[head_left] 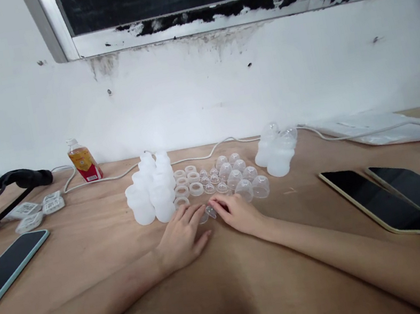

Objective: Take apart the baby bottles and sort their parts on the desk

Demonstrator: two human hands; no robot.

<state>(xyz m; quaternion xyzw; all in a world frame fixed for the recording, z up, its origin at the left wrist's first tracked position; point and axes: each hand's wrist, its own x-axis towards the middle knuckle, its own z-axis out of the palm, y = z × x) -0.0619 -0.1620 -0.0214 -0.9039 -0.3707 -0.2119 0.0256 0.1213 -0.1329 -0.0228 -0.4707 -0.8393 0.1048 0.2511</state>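
- My left hand (181, 238) lies flat on the wooden table (232, 283), fingers loosely spread and gripping nothing; its fingertips reach toward a small clear nipple piece (210, 211) that sits just off them at about 1 o'clock.
- My right hand (239, 212) rests palm down, fingers close together, their tips touching or just beside that same piece, which lies at its 9 o'clock. Whether it is pinched I cannot tell.
- So the small piece sits between my two hands, on the table.
- At 12 o'clock from my hands lie the white rings (189, 181), about seven, in short rows, and small clear nipples (210, 181) beside them, roughly six.
- The clear dome caps (244, 178), about eight, cluster at 1 o'clock from my right hand, the nearest just beside its knuckles.
- Frosted white bottles (151, 191), about eight, stand at 11 o'clock from my left hand, the closest nearly touching my fingertips.
- A further group of bottles with caps on (277, 151), about three, lies at 1 o'clock, well apart.
- Three phones: one with a pale blue edge (5, 271) at 9 o'clock, two dark phones (400, 199) at 3 o'clock.
- One small drink bottle with an orange label (83, 161) stands at 10 o'clock near the wall, a white cable (201, 155) running behind the parts.
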